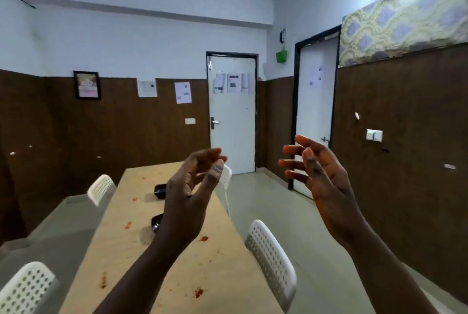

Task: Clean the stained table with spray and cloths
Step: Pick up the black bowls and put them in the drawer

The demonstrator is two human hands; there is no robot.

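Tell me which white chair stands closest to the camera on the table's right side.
The perforated white chair at the table's right edge, below the right hand; the other right-side chair stands farther back, partly behind the left hand.

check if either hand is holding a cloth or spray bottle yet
No: the left hand and the right hand are both raised above the stained table with loosely curled fingers, holding nothing.

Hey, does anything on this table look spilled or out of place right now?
Yes. Red stains are splattered along the wooden table, from the near end to the far end. Two dark objects, too blurred to identify, sit among them. Both hands, left hand and right hand, are raised above it, holding nothing.
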